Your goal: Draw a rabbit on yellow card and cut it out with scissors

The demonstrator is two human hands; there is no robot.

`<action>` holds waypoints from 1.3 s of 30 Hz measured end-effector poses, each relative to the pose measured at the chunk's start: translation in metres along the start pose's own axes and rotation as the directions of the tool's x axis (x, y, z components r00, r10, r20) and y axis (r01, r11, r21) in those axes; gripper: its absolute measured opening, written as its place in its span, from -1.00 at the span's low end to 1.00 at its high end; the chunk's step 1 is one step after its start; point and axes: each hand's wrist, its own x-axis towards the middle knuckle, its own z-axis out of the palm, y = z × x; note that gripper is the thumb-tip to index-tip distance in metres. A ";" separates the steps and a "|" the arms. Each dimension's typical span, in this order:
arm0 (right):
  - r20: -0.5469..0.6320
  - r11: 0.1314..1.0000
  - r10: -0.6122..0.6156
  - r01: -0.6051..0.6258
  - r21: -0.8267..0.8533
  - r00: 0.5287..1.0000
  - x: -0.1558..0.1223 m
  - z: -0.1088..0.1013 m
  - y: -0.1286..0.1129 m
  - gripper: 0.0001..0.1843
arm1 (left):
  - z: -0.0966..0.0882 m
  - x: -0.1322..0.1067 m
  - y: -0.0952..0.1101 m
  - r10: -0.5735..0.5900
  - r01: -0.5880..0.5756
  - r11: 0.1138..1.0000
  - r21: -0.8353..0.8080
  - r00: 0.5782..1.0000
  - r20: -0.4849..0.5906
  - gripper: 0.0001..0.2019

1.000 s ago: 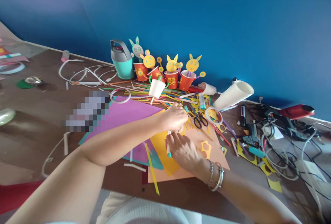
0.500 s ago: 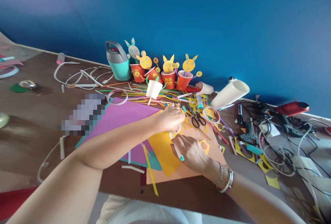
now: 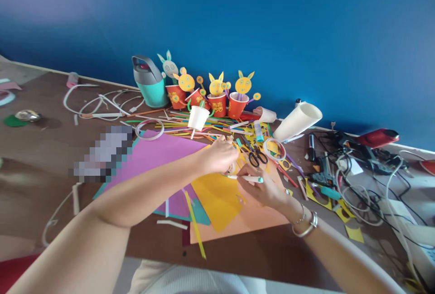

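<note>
My right hand grips a white marker with a teal cap, lying nearly level with its tip toward my left hand. My left hand is closed, pressing a small round white thing that I cannot name onto a yellow paper sheet. The yellow sheet lies over an orange sheet and beside a purple sheet. Both wrists cross the papers near the table's front edge.
Black scissors, a tape ring and a glue stick lie just behind my hands. Red cups with yellow paper rabbits, a teal bottle, a white cup and coloured strips stand further back. A paper roll, glue gun and cables fill the right.
My right hand has swung the marker from upright to nearly level and moved up toward my left hand. My left hand has stayed in place. The camera view has shifted slightly.
</note>
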 end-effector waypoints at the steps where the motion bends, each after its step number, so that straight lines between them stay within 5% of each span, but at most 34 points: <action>1: -0.002 1.000 0.004 -0.004 0.024 1.000 0.002 -0.001 0.003 -0.93 | 0.000 0.000 0.000 0.004 -0.004 1.000 0.008 1.000 0.007 -0.97; 8: -0.094 0.999 0.005 0.000 0.050 0.996 0.014 -0.011 0.012 -0.86 | -0.006 0.000 0.001 0.005 -0.007 0.999 0.042 0.999 0.045 -0.91; 26: -0.110 0.974 0.080 -0.055 0.218 0.991 0.024 -0.021 0.025 -0.82 | -0.002 -0.002 -0.002 0.006 -0.006 0.999 -0.036 1.000 0.011 -0.93; 29: -0.250 0.930 0.149 -0.050 0.364 0.957 0.031 -0.027 0.023 -0.76 | -0.004 -0.007 -0.001 0.000 0.001 0.999 -0.043 1.000 0.018 -0.92; 33: -0.482 0.902 0.240 -0.010 0.431 0.843 0.044 -0.026 0.011 -0.71 | -0.002 -0.019 0.000 -0.007 0.007 1.000 -0.008 1.000 -0.020 -0.91; 39: -0.529 0.970 0.097 0.040 0.240 0.843 0.054 0.000 -0.002 -0.69 | 0.009 -0.031 0.008 -0.128 0.118 0.989 -0.092 0.986 -0.109 -0.85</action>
